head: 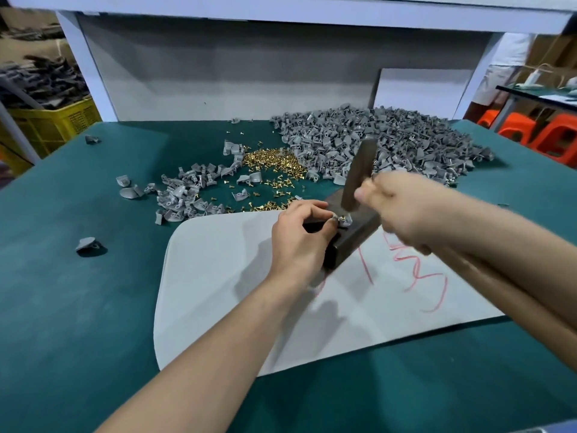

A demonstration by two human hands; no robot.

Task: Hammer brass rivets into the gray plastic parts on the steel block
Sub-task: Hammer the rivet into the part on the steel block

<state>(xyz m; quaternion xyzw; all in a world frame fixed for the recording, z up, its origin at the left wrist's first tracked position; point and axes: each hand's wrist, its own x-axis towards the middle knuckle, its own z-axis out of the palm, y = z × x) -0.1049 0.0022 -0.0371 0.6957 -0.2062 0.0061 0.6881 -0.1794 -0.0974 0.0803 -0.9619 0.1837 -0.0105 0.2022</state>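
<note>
A dark steel block (352, 242) lies on a pale mat in the middle of the table. On its top sits a gray plastic part (345, 220) with a brass rivet in it, pinched by the fingertips of my left hand (301, 237). My right hand (402, 210), blurred, grips the handle of a hammer whose dark head (357, 175) hangs just above the part. A heap of brass rivets (273, 160) lies behind the block. A large pile of gray parts (381, 142) fills the back right.
A smaller heap of gray parts (184, 195) lies left of the rivets, and stray parts (89, 245) dot the green table (78, 292). The pale mat (218, 292) carries red writing. A white shelf frame stands behind; yellow crate at left, orange stools at right.
</note>
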